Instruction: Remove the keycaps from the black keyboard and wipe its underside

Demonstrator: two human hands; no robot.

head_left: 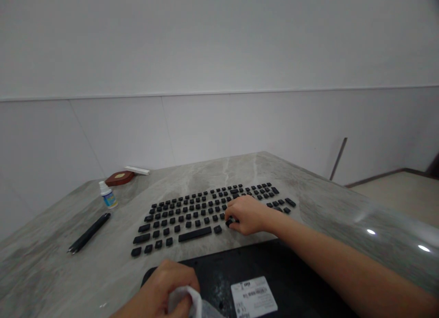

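Note:
Loose black keycaps [195, 214] lie in rows on the marbled table, laid out like a keyboard, with the long space bar cap [195, 234] in the front row. My right hand [247, 214] reaches to the right part of these rows, its fingertips closed on a black keycap [229, 222]. In the foreground my left hand [168, 286] is closed around a white cloth or wipe [195, 302]. Below my hands lies a black keyboard body [212, 267], its underside facing up, with a white printed label [254, 297]. My right forearm covers part of it.
To the left stand a small spray bottle [109, 197] and black pen-like tools [89, 233] lying side by side. A reddish-brown wooden box [119, 177] and a white strip [137, 170] are near the back edge. A white wall [212, 126] rises behind the table [308, 258].

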